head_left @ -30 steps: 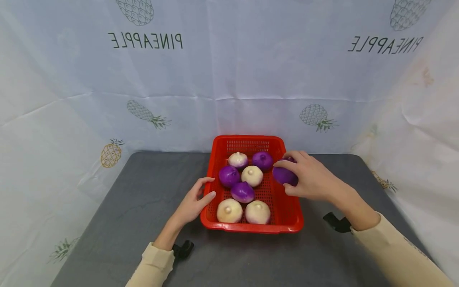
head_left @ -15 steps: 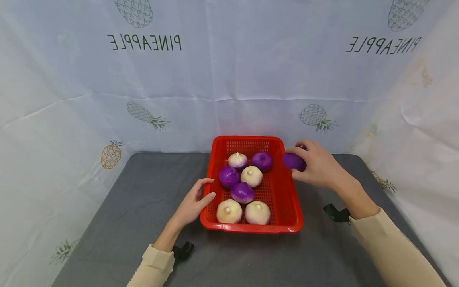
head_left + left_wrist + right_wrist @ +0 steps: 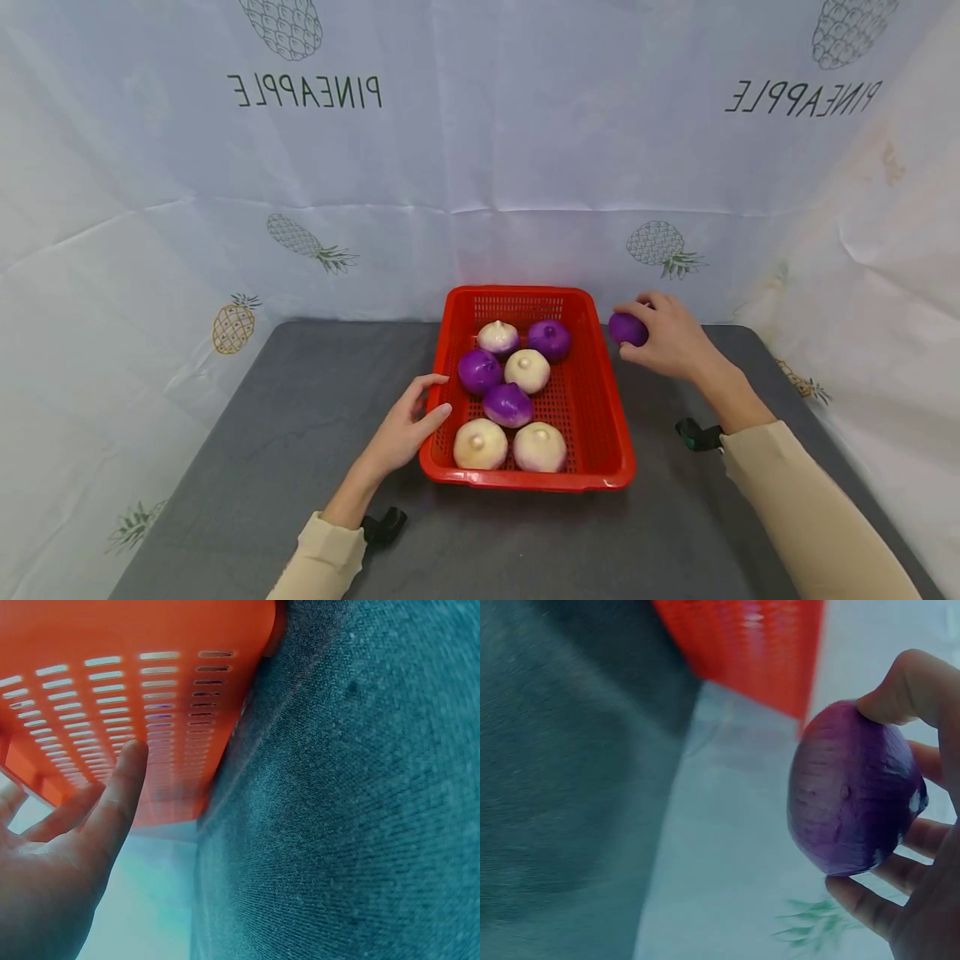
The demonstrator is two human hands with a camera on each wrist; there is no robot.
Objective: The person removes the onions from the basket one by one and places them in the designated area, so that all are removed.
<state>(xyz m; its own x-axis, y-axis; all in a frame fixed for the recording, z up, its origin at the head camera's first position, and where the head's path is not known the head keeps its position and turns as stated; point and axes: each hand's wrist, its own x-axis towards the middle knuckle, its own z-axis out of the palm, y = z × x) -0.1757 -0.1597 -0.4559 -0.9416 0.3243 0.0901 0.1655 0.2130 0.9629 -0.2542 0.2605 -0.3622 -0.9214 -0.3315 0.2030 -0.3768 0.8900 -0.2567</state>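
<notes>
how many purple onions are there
4. Three lie in the red basket: back right, left, middle. The fourth is gripped by the right hand, outside the basket. None seem hidden.

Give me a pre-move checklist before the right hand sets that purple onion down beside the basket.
1. Grip: right hand holds the purple onion with curled fingers and thumb; ok.
2. Onion clear of the red basket: it sits outside the right wall; ok.
3. Basket steadied: left hand rests against the left wall, fingers straight; ok.
4. Landing spot: grey table right of the basket shows bare; ok.
5. Height of the onion above the table: cannot tell.
6. Remaining load: three purple and four white onions in the basket, none on the rim; ok.
</notes>
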